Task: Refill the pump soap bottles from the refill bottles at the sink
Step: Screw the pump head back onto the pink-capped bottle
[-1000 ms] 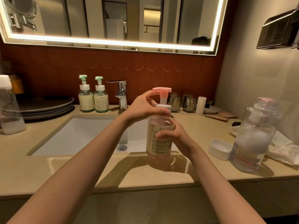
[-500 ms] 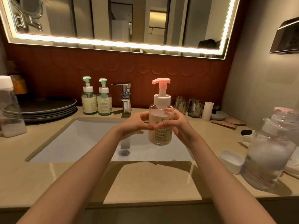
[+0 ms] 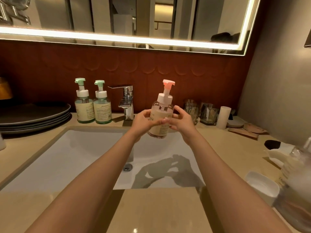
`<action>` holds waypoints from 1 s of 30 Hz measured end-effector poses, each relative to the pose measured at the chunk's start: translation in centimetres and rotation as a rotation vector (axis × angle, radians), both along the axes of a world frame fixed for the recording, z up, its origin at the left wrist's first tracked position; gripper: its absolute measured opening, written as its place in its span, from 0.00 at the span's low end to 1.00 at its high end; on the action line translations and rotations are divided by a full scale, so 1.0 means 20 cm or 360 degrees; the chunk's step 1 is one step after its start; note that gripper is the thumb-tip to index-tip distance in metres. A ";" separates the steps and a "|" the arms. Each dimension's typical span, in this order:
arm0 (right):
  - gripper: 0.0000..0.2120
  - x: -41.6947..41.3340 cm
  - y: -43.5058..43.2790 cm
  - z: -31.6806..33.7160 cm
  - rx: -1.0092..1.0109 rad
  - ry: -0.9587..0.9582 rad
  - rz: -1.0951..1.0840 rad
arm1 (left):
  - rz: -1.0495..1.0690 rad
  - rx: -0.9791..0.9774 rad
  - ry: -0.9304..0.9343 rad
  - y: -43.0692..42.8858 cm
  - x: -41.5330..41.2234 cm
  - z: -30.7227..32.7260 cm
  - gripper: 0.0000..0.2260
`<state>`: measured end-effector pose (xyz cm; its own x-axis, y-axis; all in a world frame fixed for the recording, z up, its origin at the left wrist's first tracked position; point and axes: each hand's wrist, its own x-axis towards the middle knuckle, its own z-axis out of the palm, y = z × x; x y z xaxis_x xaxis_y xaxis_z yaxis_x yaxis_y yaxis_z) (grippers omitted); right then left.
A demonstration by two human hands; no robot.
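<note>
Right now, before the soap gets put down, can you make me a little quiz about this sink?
1. True or false: the pink-pump bottle is held up above the sink.
2. How many green-pump bottles stand left of the tap?
3. What holds the pink-pump bottle? A) one hand B) two hands C) nothing

Key: 1 true. 2 two. 3 B, the left hand and the right hand.

Left hand (image 3: 144, 123) and right hand (image 3: 183, 126) grip a pink-pump bottle (image 3: 161, 122), nearly upright, above the sink (image 3: 67, 158). Green-pump bottles (image 3: 85, 107) stand left of the tap (image 3: 126, 101); refill bottle (image 3: 297, 195) on surface (image 3: 159, 211), right.
</note>
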<state>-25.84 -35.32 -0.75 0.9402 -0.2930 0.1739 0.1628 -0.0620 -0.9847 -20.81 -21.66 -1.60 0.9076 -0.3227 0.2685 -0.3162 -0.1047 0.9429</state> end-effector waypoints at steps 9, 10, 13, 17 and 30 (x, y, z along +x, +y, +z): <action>0.18 0.42 0.10 0.00 -0.0056 0.0141 -0.0148 | 0.0215 -0.0202 0.0221 -0.06 0.37 -0.08 0.38; 0.18 0.46 0.11 -0.01 -0.0076 0.0142 -0.0152 | 0.0232 -0.0206 0.0228 -0.06 0.41 -0.09 0.36; 0.20 0.54 0.10 -0.03 -0.0118 0.0184 -0.0134 | 0.0235 -0.0139 0.0238 -0.09 0.48 -0.12 0.33; 0.26 0.63 0.09 -0.06 -0.0158 0.0237 -0.0064 | 0.0333 -0.0098 0.0205 -0.11 0.58 -0.18 0.32; 0.37 0.76 0.11 -0.12 -0.0368 0.0304 0.0004 | 0.0576 0.0249 0.0097 -0.16 0.70 -0.18 0.33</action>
<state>-10.70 -33.04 -3.23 0.9629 -0.2639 0.0556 -0.0236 -0.2878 -0.9574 -6.86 -24.87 -5.12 0.9830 -0.0117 0.1833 -0.1761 -0.3431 0.9226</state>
